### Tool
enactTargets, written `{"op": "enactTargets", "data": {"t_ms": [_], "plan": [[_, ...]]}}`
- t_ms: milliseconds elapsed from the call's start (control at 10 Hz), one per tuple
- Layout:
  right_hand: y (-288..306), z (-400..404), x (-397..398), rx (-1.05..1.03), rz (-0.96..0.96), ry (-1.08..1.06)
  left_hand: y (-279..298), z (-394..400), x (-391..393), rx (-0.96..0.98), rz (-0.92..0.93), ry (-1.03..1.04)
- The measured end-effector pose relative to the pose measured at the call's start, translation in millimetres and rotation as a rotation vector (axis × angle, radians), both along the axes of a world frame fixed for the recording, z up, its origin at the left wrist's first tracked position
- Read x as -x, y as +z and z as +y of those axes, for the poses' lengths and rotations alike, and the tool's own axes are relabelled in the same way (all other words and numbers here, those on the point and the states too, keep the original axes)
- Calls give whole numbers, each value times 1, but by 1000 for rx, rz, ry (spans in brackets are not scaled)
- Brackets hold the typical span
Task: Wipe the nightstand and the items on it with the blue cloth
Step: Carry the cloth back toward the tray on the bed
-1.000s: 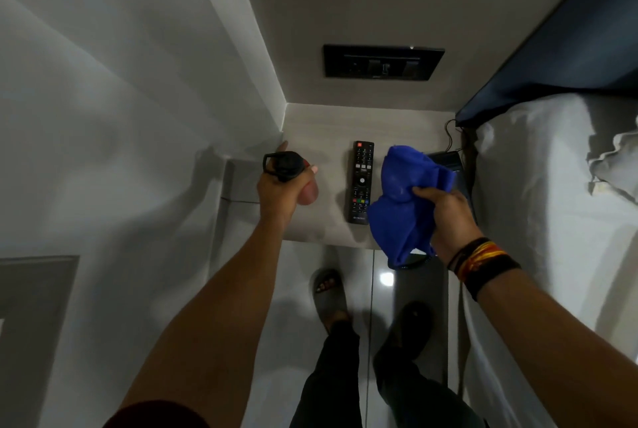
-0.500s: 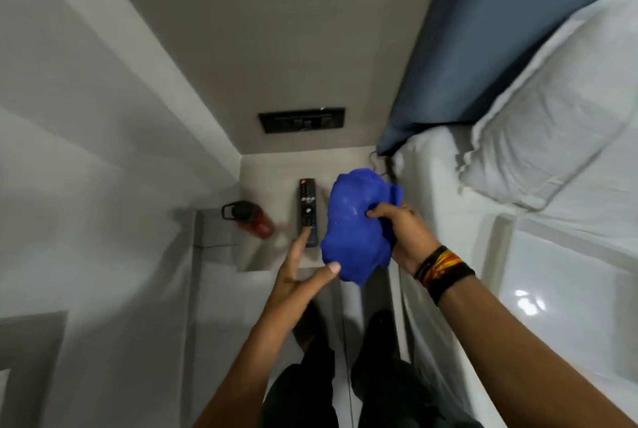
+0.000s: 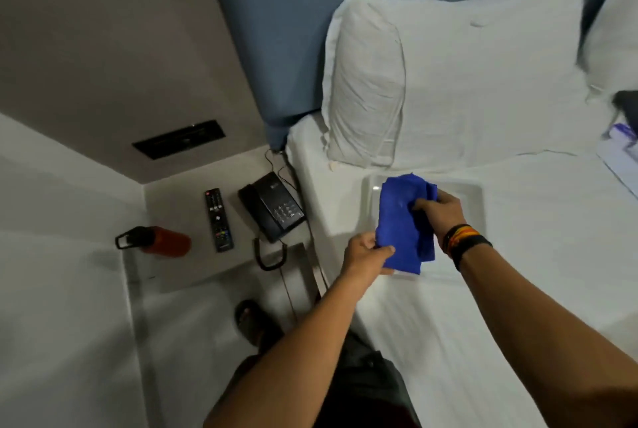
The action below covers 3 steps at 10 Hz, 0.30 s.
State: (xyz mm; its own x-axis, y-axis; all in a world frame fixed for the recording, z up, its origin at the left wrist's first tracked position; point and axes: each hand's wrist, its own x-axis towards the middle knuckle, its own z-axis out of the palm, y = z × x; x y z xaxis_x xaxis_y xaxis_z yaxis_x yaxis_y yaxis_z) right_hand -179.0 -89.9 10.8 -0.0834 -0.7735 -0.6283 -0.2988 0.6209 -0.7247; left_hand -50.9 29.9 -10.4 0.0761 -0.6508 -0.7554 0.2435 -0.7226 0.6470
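So the view has swung right since half a second ago: the bed (image 3: 483, 289) and pillow (image 3: 431, 75) now fill the right of the frame, and the bench (image 3: 179, 272) is pushed to the lower left. The blue cloth (image 3: 402, 220), held by the right hand alone before, is now gripped by both. The left hand (image 3: 366, 255) is pinched on its lower corner, the right hand (image 3: 440, 208) closed on the upper right part. It's held above a clear tray (image 3: 473, 196) on the bed, well apart from the bench.

Left on the bench: a red bottle (image 3: 162, 241) at the left, a remote (image 3: 218, 219) in the middle, a black phone (image 3: 272, 208) at the right.

The cloth hangs bunched, long axis running top to bottom, slightly tilted.
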Motion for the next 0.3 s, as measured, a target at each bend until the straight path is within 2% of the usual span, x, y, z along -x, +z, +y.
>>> {"op": "enactTargets", "data": {"t_ms": [100, 200, 300], "plan": [[-41, -12, 23, -79, -27, 50, -3, -9, 15, -9, -114, -20], [-57, -4, 27, -122, -12, 21, -5, 8, -3, 113, -513, -229], [-30, 25, 25, 6, 15, -34, 8, -3, -46, 305, -812, -214]]}}
